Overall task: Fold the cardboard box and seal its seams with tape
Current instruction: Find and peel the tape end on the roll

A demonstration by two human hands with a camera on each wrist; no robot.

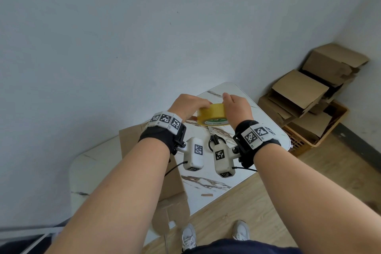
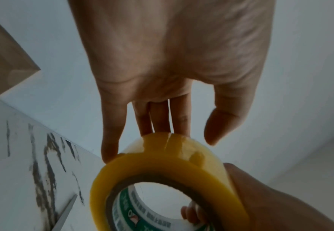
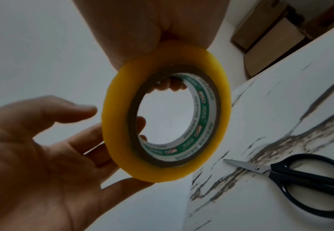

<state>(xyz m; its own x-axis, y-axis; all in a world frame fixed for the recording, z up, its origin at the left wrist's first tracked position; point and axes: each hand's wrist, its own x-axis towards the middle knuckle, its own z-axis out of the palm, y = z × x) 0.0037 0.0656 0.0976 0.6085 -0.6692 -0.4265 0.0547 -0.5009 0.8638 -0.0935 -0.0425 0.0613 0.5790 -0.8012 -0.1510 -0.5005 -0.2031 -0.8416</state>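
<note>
while the right hand [image 1: 237, 109] grips the tape [image 1: 212, 116] through its core, left hand [image 1: 185, 107] fingers lie straight on its rim.

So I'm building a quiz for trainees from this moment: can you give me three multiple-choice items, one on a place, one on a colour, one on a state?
1. Where do the scissors lie?
A. on the marble-patterned table
B. on the floor
C. in a crate

2. What colour is the roll of tape?
A. blue
B. yellow
C. black

3. How is the roll held?
A. lying on the table
B. gripped by the right hand, left hand fingers touching its rim
C. hung on a hook

Key: A, the blades rest on the tabletop; B, its rim shows yellow; B, right fingers pass through the core.
</note>
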